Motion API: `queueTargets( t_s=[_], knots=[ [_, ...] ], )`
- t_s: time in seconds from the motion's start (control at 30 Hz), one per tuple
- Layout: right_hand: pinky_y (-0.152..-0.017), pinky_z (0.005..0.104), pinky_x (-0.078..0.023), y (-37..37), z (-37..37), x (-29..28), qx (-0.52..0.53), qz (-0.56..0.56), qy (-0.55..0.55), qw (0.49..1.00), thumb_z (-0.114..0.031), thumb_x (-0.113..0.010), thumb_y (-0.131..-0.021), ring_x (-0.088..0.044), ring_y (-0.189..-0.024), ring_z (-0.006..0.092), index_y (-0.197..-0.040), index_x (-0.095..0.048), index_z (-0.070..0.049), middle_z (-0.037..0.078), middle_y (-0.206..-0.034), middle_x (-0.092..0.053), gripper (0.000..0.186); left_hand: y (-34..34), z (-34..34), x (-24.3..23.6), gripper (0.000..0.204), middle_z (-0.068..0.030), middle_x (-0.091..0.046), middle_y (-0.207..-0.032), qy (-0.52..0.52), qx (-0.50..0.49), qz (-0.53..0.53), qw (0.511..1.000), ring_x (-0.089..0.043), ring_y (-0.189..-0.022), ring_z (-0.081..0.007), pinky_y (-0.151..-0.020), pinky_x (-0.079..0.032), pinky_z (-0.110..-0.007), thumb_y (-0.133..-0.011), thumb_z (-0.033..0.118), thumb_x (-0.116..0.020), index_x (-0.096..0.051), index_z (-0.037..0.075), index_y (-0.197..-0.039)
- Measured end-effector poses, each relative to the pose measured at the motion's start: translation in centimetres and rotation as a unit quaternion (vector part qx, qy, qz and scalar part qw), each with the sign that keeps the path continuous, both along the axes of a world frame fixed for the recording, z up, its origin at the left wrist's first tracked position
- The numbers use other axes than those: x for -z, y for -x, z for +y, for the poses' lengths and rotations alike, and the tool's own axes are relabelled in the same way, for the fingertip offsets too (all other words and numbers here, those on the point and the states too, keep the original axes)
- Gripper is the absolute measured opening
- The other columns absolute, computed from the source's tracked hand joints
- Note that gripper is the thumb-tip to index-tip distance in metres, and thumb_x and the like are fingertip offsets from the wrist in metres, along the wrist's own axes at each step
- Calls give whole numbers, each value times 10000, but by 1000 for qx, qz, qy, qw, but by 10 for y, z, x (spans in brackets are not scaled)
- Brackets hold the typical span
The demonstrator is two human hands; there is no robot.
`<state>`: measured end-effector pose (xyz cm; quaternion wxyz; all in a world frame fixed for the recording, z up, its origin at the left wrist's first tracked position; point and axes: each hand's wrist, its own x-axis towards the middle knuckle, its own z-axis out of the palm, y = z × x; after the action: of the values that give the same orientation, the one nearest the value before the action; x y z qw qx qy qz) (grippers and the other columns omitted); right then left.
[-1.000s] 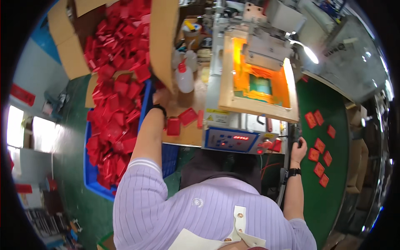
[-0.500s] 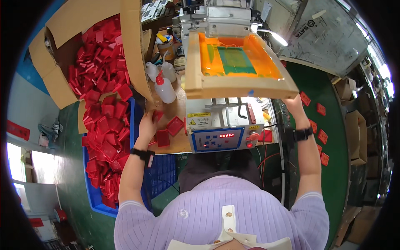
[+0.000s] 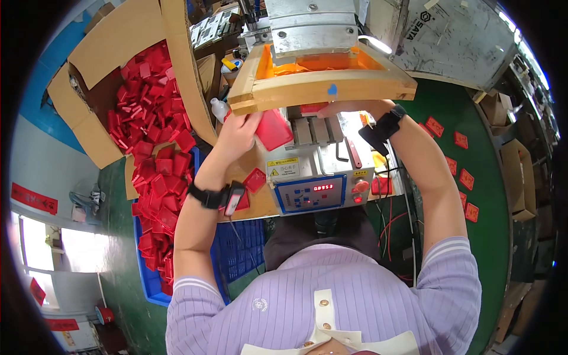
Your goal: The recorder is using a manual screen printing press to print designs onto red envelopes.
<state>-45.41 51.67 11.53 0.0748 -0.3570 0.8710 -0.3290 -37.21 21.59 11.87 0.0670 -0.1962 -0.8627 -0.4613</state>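
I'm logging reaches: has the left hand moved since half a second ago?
Yes: against the fixed control panel, the left hand has moved rightward and forward, and it holds a red piece.

The grey metal machine (image 3: 309, 170) bears a yellow-and-white triangle warning label (image 3: 283, 167) and red lit digits (image 3: 323, 187) on its blue rectangular panel (image 3: 310, 196), black lettering (image 3: 436, 26) marks the scuffed grey board (image 3: 467, 44) far right, and dark characters the red banner (image 3: 34, 198) left.
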Motion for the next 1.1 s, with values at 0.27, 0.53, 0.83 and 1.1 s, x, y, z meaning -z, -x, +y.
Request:
queueTargets(
  t_s=[0.27, 0.53, 0.83, 1.1],
  knots=[
    [-967, 326, -405, -39, 81, 20, 148, 83, 64, 983, -379, -811, -641, -509, -1125, 180, -1319, -418, -101, 86, -1257, -514, 832, 68, 54, 3, 337, -133, -525, -1173, 43, 42, -16, 998, -473, -1103, -208, -956, -353, -296, -939, 182, -447, -480, 17, -1230],
    [-969, 317, -393, -132, 155, 76, 290, -31, 278, 915, -171, -764, -662, -501, -1132, 184, -1367, -334, -36, 121, -1265, -481, 836, 101, 102, 10, 419, -182, -468, -1267, 269, 104, 45, 957, -417, -1199, -292, -1026, -298, -344, -933, 242, -437, -428, 17, -1287],
    [-991, 356, -372, -175, 207, 206, 521, -12, 150, 840, -380, -815, -584, -481, -1170, 304, -1268, -441, 12, 203, -1263, -490, 872, 0, 112, 3, 369, -214, -517, -1223, 224, 301, 152, 915, -453, -1199, -339, -991, -366, -392, -932, 243, -403, -526, 1, -1182],
    [-882, 409, -448, -166, 236, 210, 617, 24, -144, 773, -556, -693, -653, -565, -1043, 362, -1265, -450, -38, 196, -1114, -597, 838, -104, 23, -11, 329, -57, -484, -658, -14, 278, -16, 960, -459, -596, -183, -574, -373, -305, -965, 209, -339, -509, 18, -758]
  ],
)
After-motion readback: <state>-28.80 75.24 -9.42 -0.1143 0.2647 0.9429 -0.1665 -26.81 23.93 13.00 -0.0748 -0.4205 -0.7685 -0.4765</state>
